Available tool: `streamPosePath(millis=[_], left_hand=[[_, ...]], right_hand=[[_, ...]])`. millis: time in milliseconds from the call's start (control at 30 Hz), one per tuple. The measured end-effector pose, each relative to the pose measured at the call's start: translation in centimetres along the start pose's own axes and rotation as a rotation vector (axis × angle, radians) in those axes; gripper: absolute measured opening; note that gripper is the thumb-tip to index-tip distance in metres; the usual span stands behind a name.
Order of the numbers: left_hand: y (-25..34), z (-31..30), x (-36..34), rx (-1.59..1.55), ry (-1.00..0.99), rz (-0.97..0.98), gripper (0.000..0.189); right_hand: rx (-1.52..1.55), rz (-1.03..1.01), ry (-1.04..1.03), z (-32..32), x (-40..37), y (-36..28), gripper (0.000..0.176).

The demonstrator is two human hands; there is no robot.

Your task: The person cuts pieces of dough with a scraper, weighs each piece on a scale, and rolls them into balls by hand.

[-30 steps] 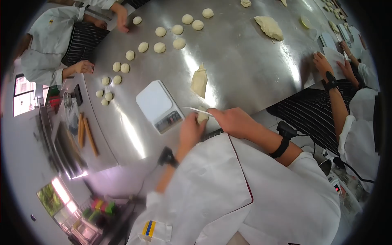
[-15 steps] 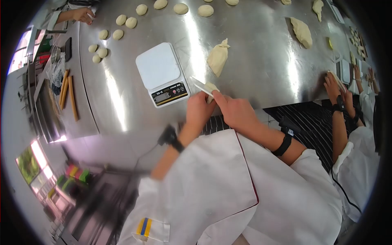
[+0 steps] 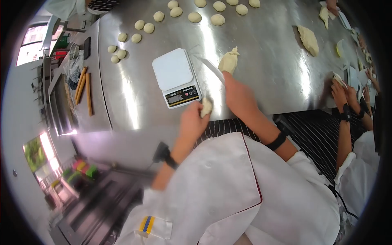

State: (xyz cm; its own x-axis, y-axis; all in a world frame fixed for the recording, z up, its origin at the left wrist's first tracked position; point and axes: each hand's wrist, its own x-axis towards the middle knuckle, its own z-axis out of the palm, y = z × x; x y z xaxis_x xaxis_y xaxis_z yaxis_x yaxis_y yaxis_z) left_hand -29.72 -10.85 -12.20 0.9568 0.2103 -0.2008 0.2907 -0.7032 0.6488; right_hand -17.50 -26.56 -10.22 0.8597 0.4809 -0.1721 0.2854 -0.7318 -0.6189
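Note:
My left hand [image 3: 193, 121] is closed around a small piece of dough [image 3: 206, 108] at the table's near edge, just below the kitchen scale [image 3: 172, 69]. The scale's white plate carries nothing. In my right hand [image 3: 240, 94] is a knife [image 3: 212, 68], its blade pointing away to the upper left, between the scale and a larger lump of dough [image 3: 228, 61]. My right fingers overlap the near end of that lump, and its far end is pinched to a tip.
Several dough balls [image 3: 194, 17] lie along the far side of the steel table [image 3: 143, 110]. Rolling pins [image 3: 89, 94] rest at the left. Another dough lump [image 3: 308, 41] and a yellow-edged scraper [image 3: 339, 48] are at the right, near a co-worker's hands [image 3: 341, 94].
My hands have moved apart: the left went back with the dough piece, the right forward with the knife to the larger lump. The view shifted, and a person's hand left the upper left.

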Motion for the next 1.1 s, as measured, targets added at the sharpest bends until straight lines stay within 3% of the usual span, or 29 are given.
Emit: streamPosePath(millis=[67, 100, 167, 300, 400, 567, 633, 1100], left_hand=[[-0.3, -3.2, 0.8, -0.043, 0.157, -0.184, 0.039], [-0.8, -4.4, 1.5, -0.034, 0.169, -0.178, 0.039], [-1.9, -6.5, 3.5, 0.073, 0.335, -0.107, 0.042], [-5.1, -8.2, 7.6, 0.183, 0.289, 0.142, 0.037], [-5.5, -9.3, 9.0, 0.118, 0.316, 0.075, 0.037], [-6.8, -10.2, 9.3, 0.214, 0.519, 0.165, 0.040], [-7.3, -10.3, 9.4, -0.022, 0.375, -0.040, 0.039], [-8.8, -10.9, 10.5, -0.075, 0.296, 0.094, 0.037]], right_hand=[[0.156, 0.046, -0.032, -1.5, -1.9, 1.2, 0.029], [0.184, -0.002, 0.015, -2.0, -3.1, 2.2, 0.029], [0.213, -0.065, 0.075, -2.8, -5.2, 4.1, 0.029], [0.292, -0.007, 0.263, -3.6, -7.9, 5.3, 0.031], [0.356, 0.045, 0.429, -3.4, -9.0, 5.4, 0.031], [0.406, 0.186, 0.591, -2.8, -9.7, 4.7, 0.032], [0.340, 0.271, 0.635, -2.4, -9.9, 5.0, 0.035], [-0.037, 0.482, 0.453, -3.0, -8.9, 2.5, 0.040]])
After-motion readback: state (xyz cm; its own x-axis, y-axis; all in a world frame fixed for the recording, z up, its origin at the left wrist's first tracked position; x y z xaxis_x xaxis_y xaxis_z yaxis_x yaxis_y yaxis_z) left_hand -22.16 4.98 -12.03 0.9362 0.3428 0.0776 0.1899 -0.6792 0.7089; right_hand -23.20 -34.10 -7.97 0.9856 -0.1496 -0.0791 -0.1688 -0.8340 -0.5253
